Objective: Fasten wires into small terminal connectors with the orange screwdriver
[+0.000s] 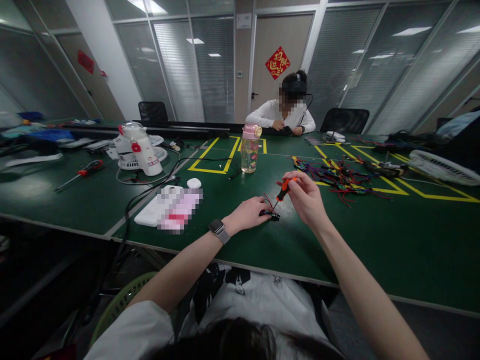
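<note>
On a green table [375, 240], near its front edge, lies a small dark part [271, 216] with thin red wires curling up from it. The left hand [248, 214] pinches its left side, fingers closed on it. The right hand [305, 197] has its grip closed around an orange-handled screwdriver [282, 192], tip angled down onto the part.
</note>
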`<state>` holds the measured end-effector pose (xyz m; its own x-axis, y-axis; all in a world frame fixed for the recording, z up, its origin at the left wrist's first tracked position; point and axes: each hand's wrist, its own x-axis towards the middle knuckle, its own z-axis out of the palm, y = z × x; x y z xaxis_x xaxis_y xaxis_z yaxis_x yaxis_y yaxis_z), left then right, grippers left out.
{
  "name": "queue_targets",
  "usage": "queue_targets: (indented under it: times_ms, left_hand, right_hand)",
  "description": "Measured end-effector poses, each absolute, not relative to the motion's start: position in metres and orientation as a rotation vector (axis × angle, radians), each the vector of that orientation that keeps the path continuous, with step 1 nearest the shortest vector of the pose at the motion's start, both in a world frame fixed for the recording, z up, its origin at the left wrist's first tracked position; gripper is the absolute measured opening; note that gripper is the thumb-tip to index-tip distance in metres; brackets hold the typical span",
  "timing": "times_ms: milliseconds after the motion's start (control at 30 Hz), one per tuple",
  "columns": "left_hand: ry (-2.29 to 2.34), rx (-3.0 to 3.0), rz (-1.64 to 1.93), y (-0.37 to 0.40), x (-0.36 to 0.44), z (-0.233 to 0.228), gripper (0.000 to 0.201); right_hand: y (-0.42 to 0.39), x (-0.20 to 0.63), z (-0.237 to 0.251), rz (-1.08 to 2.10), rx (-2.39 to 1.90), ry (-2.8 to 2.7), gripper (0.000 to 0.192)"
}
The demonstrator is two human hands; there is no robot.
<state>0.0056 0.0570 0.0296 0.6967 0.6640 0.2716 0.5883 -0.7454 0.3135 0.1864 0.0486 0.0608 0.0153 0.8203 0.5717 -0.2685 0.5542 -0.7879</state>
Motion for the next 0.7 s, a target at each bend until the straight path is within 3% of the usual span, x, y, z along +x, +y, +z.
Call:
queue_targets:
  times_ms: [700]
  left_hand:
    - [1.001,2.69,0.552,0.058,0.0057,0.0283,0.019]
  right_hand:
    - [0.0481,0.1857,0.0615,0.909,-0.568,-1.269,0.026]
